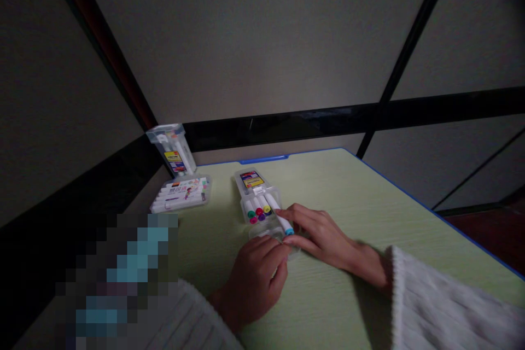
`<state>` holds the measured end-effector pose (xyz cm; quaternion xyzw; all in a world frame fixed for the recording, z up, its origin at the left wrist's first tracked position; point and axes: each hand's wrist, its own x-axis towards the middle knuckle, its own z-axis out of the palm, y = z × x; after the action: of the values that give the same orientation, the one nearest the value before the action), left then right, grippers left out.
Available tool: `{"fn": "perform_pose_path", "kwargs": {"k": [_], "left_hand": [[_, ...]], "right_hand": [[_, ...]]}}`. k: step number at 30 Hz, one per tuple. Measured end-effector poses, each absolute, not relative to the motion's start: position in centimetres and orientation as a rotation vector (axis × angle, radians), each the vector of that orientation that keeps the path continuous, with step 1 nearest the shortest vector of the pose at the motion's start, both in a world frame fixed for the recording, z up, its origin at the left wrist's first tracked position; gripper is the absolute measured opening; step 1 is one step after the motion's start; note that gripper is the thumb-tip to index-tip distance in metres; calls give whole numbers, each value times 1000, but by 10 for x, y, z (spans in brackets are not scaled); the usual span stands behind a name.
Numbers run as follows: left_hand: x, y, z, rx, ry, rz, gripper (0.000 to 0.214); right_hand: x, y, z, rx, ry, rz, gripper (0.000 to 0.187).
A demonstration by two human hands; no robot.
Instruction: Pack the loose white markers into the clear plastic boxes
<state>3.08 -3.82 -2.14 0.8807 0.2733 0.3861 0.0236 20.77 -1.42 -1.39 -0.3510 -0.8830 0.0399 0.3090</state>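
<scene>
A clear plastic marker case (257, 197) lies open on the pale green table (369, 213), with several white markers with coloured caps inside. My right hand (328, 240) pinches a white marker with a blue cap (283, 222) at the case's near end. My left hand (254, 279) is curled beside it, fingertips at the case's clear lid flap (266, 235). Both wrists wear white knit sleeves.
A second flat marker case (182, 194) lies at the table's left rear. A third case (170, 147) stands upright behind it against the wall. The table's blue-trimmed edge (451, 224) runs along the right. A blurred patch covers the lower left.
</scene>
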Motion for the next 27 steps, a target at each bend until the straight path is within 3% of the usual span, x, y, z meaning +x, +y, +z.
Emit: {"fn": "perform_pose_path", "kwargs": {"k": [21, 27], "left_hand": [[30, -39, -21, 2675, 876, 1207, 20], [30, -39, -21, 2670, 877, 1201, 19]], "right_hand": [[206, -13, -20, -841, -2103, 180, 24], [207, -11, -22, -795, -2106, 116, 27]]}}
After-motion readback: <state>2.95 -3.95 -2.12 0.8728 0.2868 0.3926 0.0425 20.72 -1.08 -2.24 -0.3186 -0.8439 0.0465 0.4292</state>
